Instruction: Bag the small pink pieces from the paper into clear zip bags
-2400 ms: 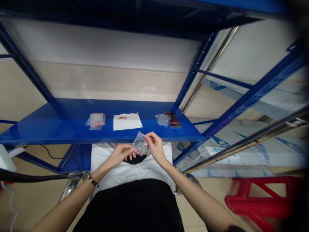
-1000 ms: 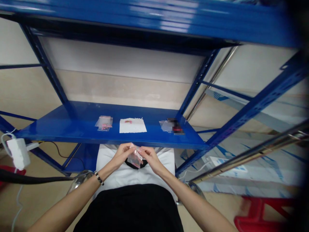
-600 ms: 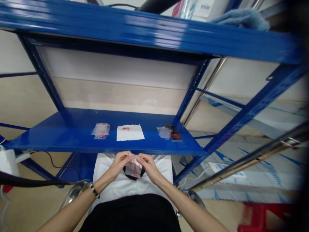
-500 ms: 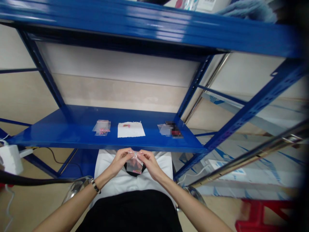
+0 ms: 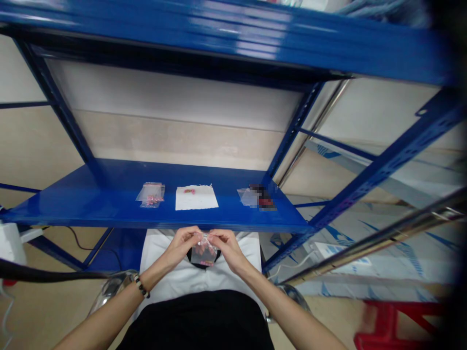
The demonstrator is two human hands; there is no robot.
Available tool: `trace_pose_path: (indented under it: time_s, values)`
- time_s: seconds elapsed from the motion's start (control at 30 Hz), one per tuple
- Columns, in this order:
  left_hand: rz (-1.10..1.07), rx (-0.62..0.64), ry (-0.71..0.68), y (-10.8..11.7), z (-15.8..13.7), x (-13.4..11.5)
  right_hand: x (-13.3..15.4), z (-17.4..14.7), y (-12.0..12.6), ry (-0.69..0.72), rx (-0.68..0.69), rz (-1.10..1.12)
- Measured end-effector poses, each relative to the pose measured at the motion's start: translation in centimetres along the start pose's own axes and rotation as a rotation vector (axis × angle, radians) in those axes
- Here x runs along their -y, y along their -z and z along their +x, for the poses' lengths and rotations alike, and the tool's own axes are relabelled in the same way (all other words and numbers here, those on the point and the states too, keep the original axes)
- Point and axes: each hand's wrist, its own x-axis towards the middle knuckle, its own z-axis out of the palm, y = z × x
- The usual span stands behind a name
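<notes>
Between my hands hangs a small clear plastic bag point(image 5: 203, 254), with a few pink pieces at its bottom. My left hand point(image 5: 185, 241) pinches the bag's top edge from the left, thumb against fingers. My right hand point(image 5: 226, 244) pinches the same edge from the right. Both hands are just in front of the shelf edge, above my lap. Beyond them, a white paper sheet point(image 5: 197, 201) lies on the blue shelf with small pink and greenish pieces point(image 5: 189, 191) on it. To its left are stacked clear bags point(image 5: 151, 193) holding pink pieces.
The blue shelf point(image 5: 109, 194) has posts on both sides and a thick upper beam point(image 5: 233, 39) overhead. Clear bags point(image 5: 248, 197) and a blurred dark item point(image 5: 263, 197) lie at its right. A metal rail point(image 5: 383, 233) and a red stool point(image 5: 390, 325) are on the right.
The view has shifted slightly. Both hands keep their pinch on the bag, whose top looks a little more crumpled now. The things on the shelf stay where they were.
</notes>
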Motion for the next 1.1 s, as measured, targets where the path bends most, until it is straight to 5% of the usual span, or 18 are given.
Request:
trace_pose_path:
  time_s: [0.57,0.83,1.1]
  values:
    - [0.096,0.106,0.016,0.9,0.1,-0.3,0.5,0.0,-0.1,-0.021,0.055,-0.010]
    - [0.281,-0.076,-0.075,2.4,0.0,-1.3,0.4,0.5,0.4,-0.067,-0.004,-0.013]
    - [0.162,0.029,0.094,2.8,1.1,-0.2,-0.3,1.0,1.1,-0.105,0.013,0.019]
